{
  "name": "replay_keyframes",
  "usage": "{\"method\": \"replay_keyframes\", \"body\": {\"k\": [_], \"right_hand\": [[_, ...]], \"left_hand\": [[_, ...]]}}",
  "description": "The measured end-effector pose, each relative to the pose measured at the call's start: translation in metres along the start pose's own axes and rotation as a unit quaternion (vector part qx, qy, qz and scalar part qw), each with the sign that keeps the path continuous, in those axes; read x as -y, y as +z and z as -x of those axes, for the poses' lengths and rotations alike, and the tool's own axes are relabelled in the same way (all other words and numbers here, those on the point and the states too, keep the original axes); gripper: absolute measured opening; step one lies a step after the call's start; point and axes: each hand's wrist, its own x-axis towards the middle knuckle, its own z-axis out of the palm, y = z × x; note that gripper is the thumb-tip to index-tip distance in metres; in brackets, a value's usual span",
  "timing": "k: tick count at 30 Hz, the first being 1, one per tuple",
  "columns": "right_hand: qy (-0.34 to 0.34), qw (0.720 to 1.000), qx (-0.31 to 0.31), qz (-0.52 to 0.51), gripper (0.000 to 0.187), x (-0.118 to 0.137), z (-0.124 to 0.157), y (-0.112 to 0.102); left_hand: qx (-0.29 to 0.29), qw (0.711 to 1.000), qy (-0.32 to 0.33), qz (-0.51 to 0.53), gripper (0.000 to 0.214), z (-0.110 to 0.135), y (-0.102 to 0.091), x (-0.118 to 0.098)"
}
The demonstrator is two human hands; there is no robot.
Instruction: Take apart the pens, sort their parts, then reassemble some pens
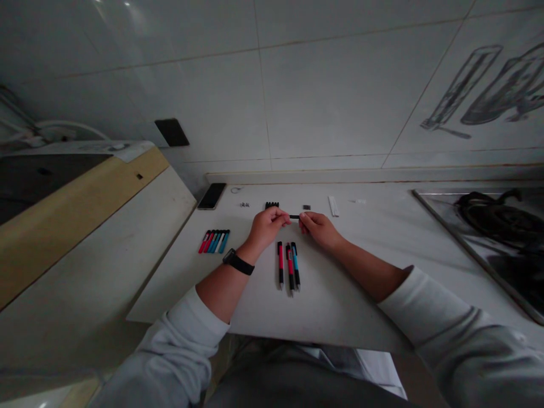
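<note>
A short black tube-like piece [294, 216] lies level between my hands, over the white counter. My left hand [268, 224] is closed, thumb and fingers pinched at its left end. At the other end, my right hand [318, 228] pinches it too. Fingers cover both ends, so its full shape is hidden. Below the hands, three assembled pens, a red pen [280, 265], another red pen [290, 270] and a blue pen [296, 266], lie with tips toward me. Just behind my left hand sits a row of small black parts [272, 205].
Several red, blue and white pen barrels [213, 241] lie at left, near a phone [212, 196]. Tiny metal springs [245, 205], a small dark cluster [306, 207] and white sticks [334, 206] line the back. A stove [488, 226] borders the right; a white cabinet [106, 255] borders the left.
</note>
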Motion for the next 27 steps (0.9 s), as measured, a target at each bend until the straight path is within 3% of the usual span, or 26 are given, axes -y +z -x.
{"method": "replay_keyframes", "body": {"k": [5, 8, 13, 18, 27], "right_hand": [[-0.068, 0.995, -0.010, 0.071, 0.035, 0.005, 0.003, -0.003], [-0.038, 0.998, -0.010, 0.038, 0.034, 0.005, 0.003, -0.003], [0.016, 0.999, 0.011, -0.031, 0.050, 0.004, 0.000, -0.002], [0.031, 0.993, 0.031, -0.108, 0.043, 0.000, -0.002, -0.001], [0.054, 0.994, 0.034, -0.094, 0.040, -0.004, -0.003, 0.004]], "left_hand": [[-0.001, 1.000, -0.022, 0.012, 0.028, -0.001, 0.001, -0.002], [-0.003, 1.000, 0.011, -0.009, 0.019, 0.001, 0.000, -0.005], [-0.025, 0.991, 0.080, -0.102, 0.011, 0.005, -0.002, -0.007], [-0.035, 0.989, 0.074, -0.126, 0.011, 0.004, -0.003, -0.004], [-0.020, 0.986, 0.057, -0.155, 0.014, 0.006, -0.001, -0.004]]}}
